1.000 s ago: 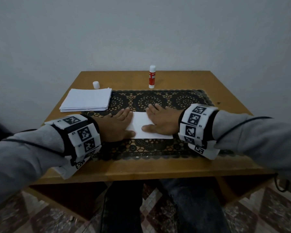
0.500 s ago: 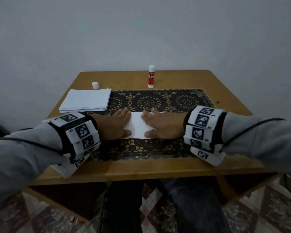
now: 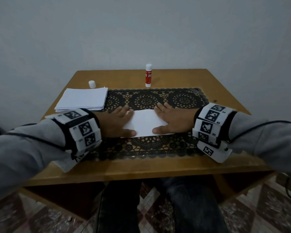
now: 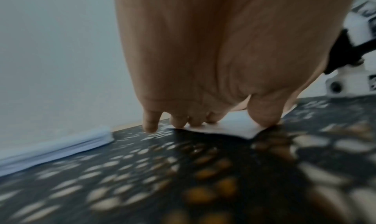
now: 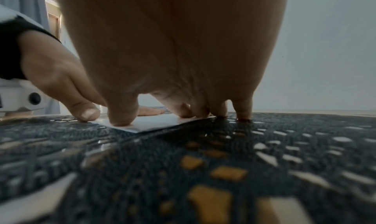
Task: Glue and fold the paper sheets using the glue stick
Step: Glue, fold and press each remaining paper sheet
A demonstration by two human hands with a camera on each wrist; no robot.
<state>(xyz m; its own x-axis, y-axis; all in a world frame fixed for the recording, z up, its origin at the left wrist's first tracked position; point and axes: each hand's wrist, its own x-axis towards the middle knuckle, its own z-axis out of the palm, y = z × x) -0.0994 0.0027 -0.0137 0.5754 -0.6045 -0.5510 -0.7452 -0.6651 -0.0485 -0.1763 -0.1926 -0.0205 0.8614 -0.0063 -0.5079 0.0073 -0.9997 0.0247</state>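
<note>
**Pressing a folded sheet flat on the mat**

Landmark: the black lace mat (image 3: 151, 115), which lay along the middle of the wooden table (image 3: 222, 91).

The paper stack (image 3: 81, 99) sat at the mat's far-left corner, its right edge overlapping the mat. The folded sheet (image 3: 145, 123) lay flat at the mat's centre, long side across. The left hand (image 3: 115, 123) rested on the sheet's left end and the right hand (image 3: 172, 119) on its right end, both palm-down with fingers straight and spread, gripping nothing; each thumb pressed the sheet's near edge. The glue stick (image 3: 148, 75) stood upright beyond the mat's far edge, uncapped as far as could be judged, since the white cap (image 3: 92, 84) stood apart beyond the mat's far-left corner, behind the stack.

Judgement: the step in hand was smoothing the glued fold. Next move likely called for lifting both hands, setting this sheet aside and drawing a fresh one from the stack.

Room: bare wood lay right of the mat and along its near edge. The sheet's near edge sat well inside the mat.
</note>
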